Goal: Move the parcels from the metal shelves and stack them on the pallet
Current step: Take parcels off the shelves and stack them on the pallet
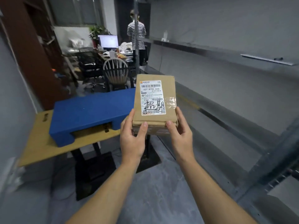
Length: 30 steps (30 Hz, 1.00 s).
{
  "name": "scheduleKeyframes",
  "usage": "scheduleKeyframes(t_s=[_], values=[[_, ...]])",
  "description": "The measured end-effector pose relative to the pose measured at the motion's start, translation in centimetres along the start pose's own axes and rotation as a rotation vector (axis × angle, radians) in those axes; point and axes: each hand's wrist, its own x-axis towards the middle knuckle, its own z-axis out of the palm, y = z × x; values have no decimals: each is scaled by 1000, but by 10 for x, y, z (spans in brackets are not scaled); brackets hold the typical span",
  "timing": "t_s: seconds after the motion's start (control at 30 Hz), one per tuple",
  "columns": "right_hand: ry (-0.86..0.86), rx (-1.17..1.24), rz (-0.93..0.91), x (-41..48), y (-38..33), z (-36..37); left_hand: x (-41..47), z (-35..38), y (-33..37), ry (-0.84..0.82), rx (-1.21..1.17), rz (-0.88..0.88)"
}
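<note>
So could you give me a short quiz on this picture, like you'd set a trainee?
1. True or false: only one hand holds the parcel.
2. The pallet sits on: A the floor, B a table, C a shelf.
3. What colour is the pallet?
Key: 1 false, the left hand and right hand both grip it. 2 B. 3 blue.

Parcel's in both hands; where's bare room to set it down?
The flat top of the blue plastic pallet is all bare, edged by the yellow wooden table in front and chairs behind. Left hand and right hand hold the brown cardboard parcel at its right end. The desk beyond is crowded.
</note>
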Motion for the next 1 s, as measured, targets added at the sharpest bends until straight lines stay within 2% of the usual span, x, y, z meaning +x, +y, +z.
scheduleKeyframes(t_s=[0.37, 0.63, 1.0], values=[[-281, 123, 85, 126, 77, 127, 137, -46, -69, 244, 123, -30], [-457, 111, 168, 167, 129, 222, 200, -101, -109, 366, 197, -100], [-517, 103, 262, 215, 214, 389, 323, -206, -200, 392, 224, -166]])
